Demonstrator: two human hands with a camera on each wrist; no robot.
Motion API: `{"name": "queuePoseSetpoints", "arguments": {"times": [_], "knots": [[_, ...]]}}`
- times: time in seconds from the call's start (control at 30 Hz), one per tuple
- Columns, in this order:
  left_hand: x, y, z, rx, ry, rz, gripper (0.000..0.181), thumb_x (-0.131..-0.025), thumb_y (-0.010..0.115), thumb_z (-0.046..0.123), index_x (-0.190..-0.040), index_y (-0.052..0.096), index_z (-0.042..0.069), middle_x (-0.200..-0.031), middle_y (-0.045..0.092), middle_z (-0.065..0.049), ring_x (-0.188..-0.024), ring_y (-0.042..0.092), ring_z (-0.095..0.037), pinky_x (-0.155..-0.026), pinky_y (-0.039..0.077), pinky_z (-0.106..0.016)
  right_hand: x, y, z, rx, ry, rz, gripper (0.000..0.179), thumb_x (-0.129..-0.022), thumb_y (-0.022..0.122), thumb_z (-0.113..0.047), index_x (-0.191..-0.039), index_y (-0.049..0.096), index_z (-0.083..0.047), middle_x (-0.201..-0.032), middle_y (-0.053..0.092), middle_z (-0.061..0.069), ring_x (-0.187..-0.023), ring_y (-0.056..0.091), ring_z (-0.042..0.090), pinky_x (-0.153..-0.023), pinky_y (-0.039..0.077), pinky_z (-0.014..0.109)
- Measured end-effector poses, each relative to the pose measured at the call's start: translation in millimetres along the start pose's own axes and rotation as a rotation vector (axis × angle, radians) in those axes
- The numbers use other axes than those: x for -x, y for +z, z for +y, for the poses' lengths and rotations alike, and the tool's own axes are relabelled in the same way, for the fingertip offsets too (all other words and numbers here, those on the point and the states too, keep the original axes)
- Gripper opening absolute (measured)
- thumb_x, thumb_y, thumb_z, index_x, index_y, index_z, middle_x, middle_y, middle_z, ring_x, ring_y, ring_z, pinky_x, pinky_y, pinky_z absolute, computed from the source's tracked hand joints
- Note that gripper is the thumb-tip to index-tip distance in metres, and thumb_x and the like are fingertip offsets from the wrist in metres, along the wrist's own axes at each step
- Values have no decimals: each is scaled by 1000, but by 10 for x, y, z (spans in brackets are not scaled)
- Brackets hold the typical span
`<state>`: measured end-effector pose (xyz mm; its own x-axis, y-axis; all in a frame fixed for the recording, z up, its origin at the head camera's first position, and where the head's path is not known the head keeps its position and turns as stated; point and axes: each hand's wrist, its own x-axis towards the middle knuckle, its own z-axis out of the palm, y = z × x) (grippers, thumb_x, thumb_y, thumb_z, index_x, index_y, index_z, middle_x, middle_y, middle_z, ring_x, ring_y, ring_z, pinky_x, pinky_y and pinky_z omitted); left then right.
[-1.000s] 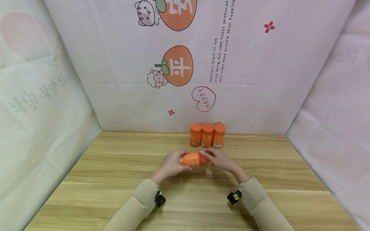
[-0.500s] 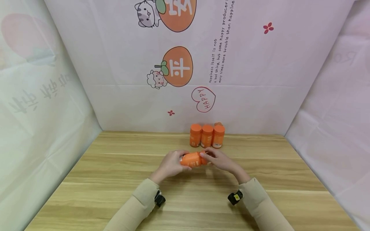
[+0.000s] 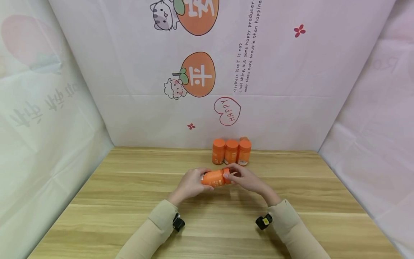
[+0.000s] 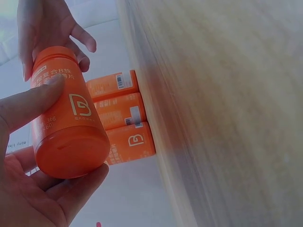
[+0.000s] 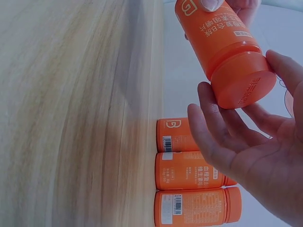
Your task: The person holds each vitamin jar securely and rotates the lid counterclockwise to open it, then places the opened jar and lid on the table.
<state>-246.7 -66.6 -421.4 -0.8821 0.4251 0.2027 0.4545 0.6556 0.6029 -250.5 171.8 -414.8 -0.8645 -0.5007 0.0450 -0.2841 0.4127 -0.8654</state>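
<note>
Orange bottle point(image 3: 213, 178) gripped by the left hand point(image 3: 191, 183), its cap point(image 5: 244, 78) pinched by the right hand point(image 3: 248, 179), suggests a cap-turning step, any further twist needing a steady counter-hold.

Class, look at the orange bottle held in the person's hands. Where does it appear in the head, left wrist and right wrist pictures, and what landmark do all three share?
Head: held bottle, below centre, slightly right, cap pointing right.
Left wrist: held bottle, left of centre, base nearest the camera.
Right wrist: held bottle, upper right, cap nearest the camera.
Shared landmark: the row of three orange bottles.
</note>
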Motion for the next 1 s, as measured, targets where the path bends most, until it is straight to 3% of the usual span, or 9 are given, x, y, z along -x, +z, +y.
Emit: {"name": "queuePoseSetpoints", "arguments": {"times": [0.23, 0.47, 0.8, 1.0], "knots": [[3, -8, -2, 8, -5, -3, 56, -68, 85, 23, -118, 64, 11, -107, 67, -3, -86, 58, -16, -77, 47, -35, 1, -1, 2, -11, -21, 4, 41, -94, 59, -28, -130, 51, -11, -122, 55, 17, -102, 60, 29, -84, 52, 49], [-1, 1, -9, 9, -6, -5, 57, -68, 86, 22, -119, 64, 11, -107, 67, -4, -86, 58, -16, -78, 47, -35, 5, -15, -10, 27, -43, 5, 44, -91, 64, -27, -130, 51, -13, -126, 53, 14, -110, 57, 31, -84, 52, 35], [-4, 18, -30, -3, 21, 7, 57, -66, 86, 22, -118, 64, 12, -107, 68, -4, -87, 59, -16, -77, 47, -34, 3, -10, -7, 29, -103, -9, 48, -88, 66, -9, -132, 47, 0, -127, 51, 20, -113, 54, 41, -90, 49, 50], [1, 11, -29, 0, 13, 7, 58, -66, 87, 22, -118, 64, 11, -107, 68, -4, -87, 59, -16, -78, 47, -35, 0, -16, 13, -21, -124, -5, 51, -83, 72, -11, -129, 51, -5, -128, 50, 14, -115, 53, 37, -93, 47, 50]]}}
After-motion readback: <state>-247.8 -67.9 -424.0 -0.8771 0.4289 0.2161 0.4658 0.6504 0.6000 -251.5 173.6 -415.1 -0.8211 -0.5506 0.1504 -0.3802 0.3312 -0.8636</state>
